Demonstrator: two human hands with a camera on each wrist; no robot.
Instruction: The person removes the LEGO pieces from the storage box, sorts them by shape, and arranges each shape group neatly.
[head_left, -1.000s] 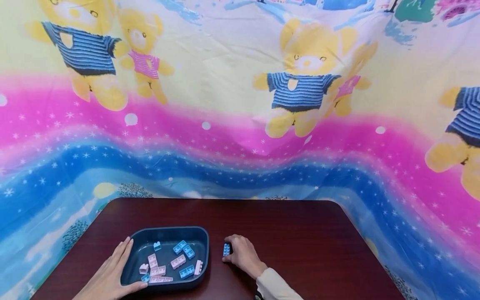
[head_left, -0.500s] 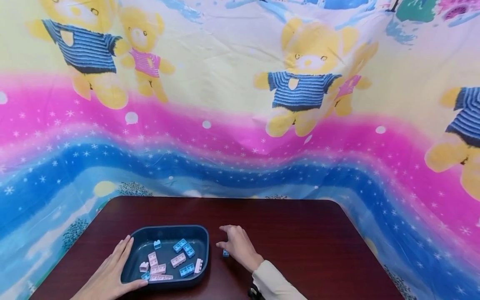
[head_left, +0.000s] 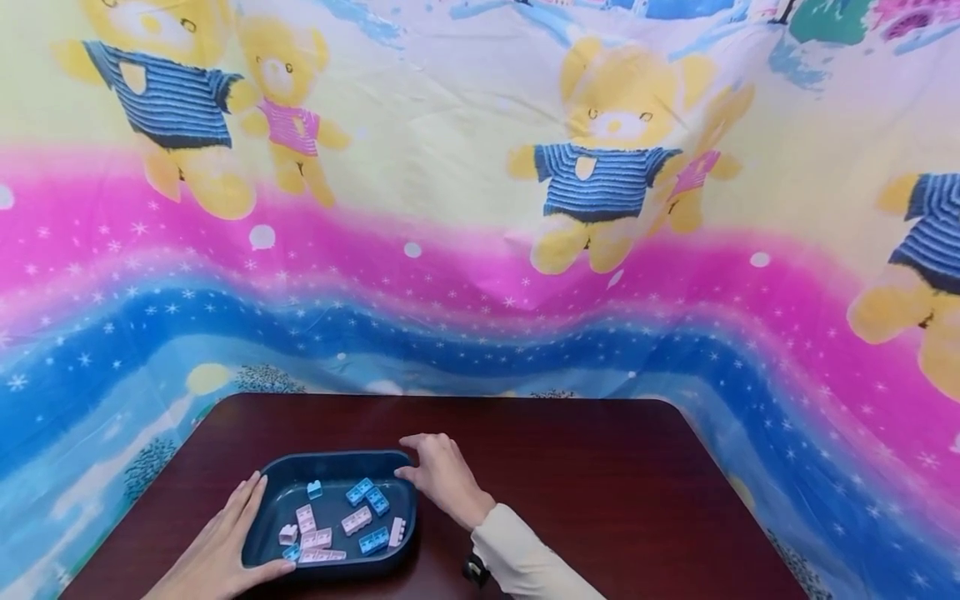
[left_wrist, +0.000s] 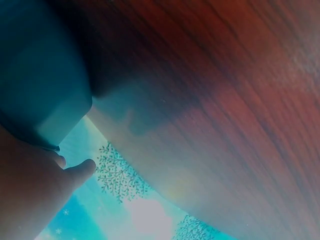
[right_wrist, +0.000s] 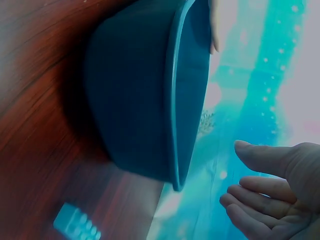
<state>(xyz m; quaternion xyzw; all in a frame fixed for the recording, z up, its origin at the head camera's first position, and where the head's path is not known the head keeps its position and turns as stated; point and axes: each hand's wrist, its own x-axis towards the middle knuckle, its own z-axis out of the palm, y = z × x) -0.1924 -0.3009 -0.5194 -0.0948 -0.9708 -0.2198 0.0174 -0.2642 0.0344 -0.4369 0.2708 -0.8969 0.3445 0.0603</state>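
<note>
We get an evenly bright, clear head view; both wrist views are hazy, with glare bleaching the backdrop (right_wrist: pixel 302 85), shadow beside the tray (right_wrist: pixel 130 90), and the blue brick (right_wrist: pixel 75 221) right of it blurred.

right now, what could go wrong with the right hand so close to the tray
The right hand could bump the dark blue tray and jostle the toy bricks lying inside. The blue studded brick on the table, hidden in the head view, might be overlooked or knocked.
</note>
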